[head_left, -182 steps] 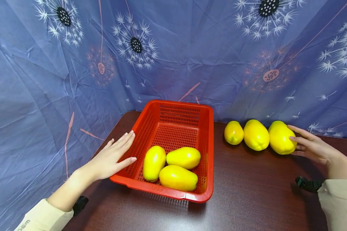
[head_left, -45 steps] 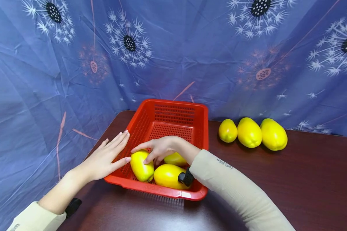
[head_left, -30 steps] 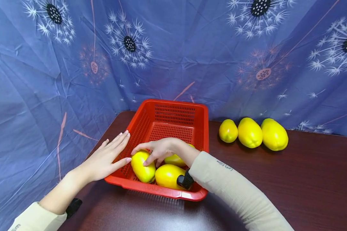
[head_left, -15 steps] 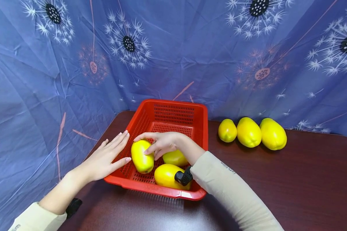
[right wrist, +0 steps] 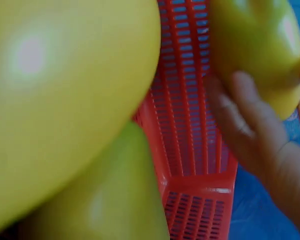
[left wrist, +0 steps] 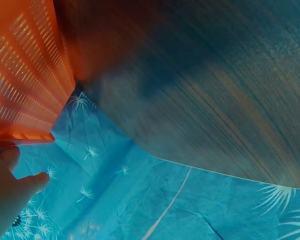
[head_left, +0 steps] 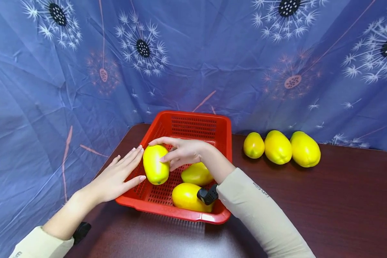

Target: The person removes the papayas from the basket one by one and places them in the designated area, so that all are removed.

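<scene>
In the head view my right hand (head_left: pixel 185 152) reaches over the red basket (head_left: pixel 203 216) and grips a yellow papaya (head_left: pixel 155 166) between thumb and fingers. The papaya hangs above the basket floor at its left side, and the right wrist view shows the fingers round it as well. Two more papayas lie in the basket: one (head_left: pixel 196 174) further back, the other (head_left: pixel 187 196) near the front rim, partly behind the black wrist camera. My left hand (head_left: pixel 122 175) rests on the basket's left rim with its fingers straight. Only part of the left hand (left wrist: pixel 10 185) shows in the left wrist view.
To the right of the basket, a row of three papayas stands along the table's back edge: a small one (head_left: pixel 253 145), a middle one (head_left: pixel 278 147) and a right one (head_left: pixel 305 149). A blue dandelion-print cloth (head_left: pixel 193 53) hangs behind the dark wooden table (head_left: pixel 342 200).
Earlier the right hand was at the rightmost papaya on the table; it then moved to the left papaya in the basket. Over the last second it has lifted that papaya. The left hand stays put.
</scene>
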The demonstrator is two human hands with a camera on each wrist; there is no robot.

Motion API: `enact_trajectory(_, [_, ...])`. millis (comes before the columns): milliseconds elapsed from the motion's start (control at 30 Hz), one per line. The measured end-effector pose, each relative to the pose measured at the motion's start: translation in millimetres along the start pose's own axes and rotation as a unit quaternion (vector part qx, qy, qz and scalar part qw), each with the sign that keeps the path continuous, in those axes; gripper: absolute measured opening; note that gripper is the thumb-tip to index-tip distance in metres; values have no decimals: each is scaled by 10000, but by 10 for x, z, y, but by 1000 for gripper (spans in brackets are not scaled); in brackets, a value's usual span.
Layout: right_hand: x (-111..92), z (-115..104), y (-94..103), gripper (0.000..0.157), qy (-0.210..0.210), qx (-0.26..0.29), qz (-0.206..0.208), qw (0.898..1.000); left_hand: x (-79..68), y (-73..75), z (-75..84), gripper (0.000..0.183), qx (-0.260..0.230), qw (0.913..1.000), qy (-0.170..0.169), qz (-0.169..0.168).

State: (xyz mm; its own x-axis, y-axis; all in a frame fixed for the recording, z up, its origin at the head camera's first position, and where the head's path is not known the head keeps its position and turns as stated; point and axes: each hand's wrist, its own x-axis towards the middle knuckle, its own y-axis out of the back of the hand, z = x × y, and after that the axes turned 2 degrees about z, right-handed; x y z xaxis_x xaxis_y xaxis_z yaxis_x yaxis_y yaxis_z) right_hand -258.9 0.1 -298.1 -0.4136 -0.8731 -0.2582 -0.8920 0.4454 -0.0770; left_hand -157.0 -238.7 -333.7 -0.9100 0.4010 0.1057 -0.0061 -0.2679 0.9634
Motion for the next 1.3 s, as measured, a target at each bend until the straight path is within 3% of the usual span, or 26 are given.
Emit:
enact_trajectory(567, [-384,-331,170,56,793,202,316,9961,15,3,13,76,-8,10000,-55,54])
enact_trajectory(833, [-563,-389,250,56,859,68,341,9957,-4,-14,21,76,-36,9999,-52,99])
enact_trajectory(1300, [-999,-355,465,59,981,-127,843,9915,-5,-11,17,76,11,10000,-16,23])
